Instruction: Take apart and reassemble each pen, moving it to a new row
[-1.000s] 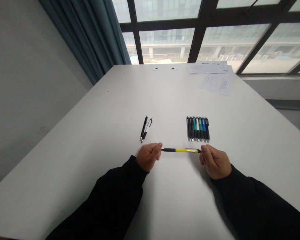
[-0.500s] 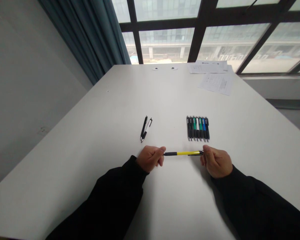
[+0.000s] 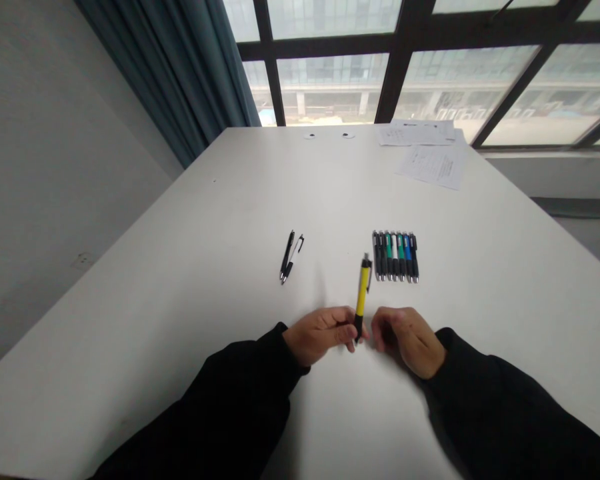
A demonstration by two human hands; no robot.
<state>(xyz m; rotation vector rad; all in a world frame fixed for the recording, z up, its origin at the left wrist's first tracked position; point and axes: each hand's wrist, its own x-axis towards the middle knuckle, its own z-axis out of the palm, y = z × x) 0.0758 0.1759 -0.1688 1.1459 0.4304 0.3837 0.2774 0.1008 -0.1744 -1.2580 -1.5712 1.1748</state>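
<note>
A yellow pen (image 3: 363, 293) with a black grip is pinched near its tip by my left hand (image 3: 325, 333). It is held nearly upright, with its clip and push button at the top. Just to its right is my right hand (image 3: 409, 341), apart from the pen. Its fingers are loosely curled, with a gap to the thumb and nothing visible in them. Beyond my right hand lies a tidy row of several pens (image 3: 395, 257), in black, green, white and blue. Farther left, a black pen (image 3: 287, 255) and a white pen (image 3: 293, 259) with a black grip lie aslant, close together.
The white table (image 3: 205, 267) stretches away to a window (image 3: 333, 87). Printed papers (image 3: 433, 163) lie at its far right corner. Two small oval fittings (image 3: 349, 135) sit near the far edge. A blue curtain (image 3: 180, 73) hangs at the left, beside a wall.
The yellow pen has turned from lying level between both hands to nearly upright in my left hand. My right hand has let go of its clip end. Both hands have moved closer together.
</note>
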